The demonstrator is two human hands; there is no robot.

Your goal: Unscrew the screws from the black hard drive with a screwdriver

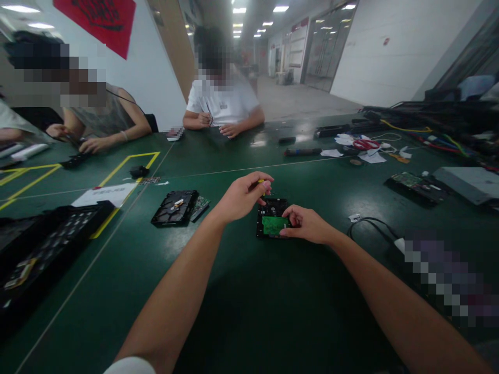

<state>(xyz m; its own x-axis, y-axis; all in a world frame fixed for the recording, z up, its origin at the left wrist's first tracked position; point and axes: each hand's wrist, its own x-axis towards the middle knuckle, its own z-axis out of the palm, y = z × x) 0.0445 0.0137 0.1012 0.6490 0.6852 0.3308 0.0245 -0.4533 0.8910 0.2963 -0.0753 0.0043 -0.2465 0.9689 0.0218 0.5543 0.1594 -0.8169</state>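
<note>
The left hand [244,198] is closing its fingers around a small yellow piece [261,181], mostly hidden, above the far edge of a drive [267,210]. The right hand [310,225] is gripping the drive's right side, thumb nearer, fingers farther. The drive is lying flat on the green surface [304,296], its green board [273,225] facing up. To the left, another drive [176,208] is lying with a loose board [200,206] just beside it. A black tray [102,209] is sitting farther left and nearer. On the far side, a person in a white shirt [244,98] is sitting.
</note>
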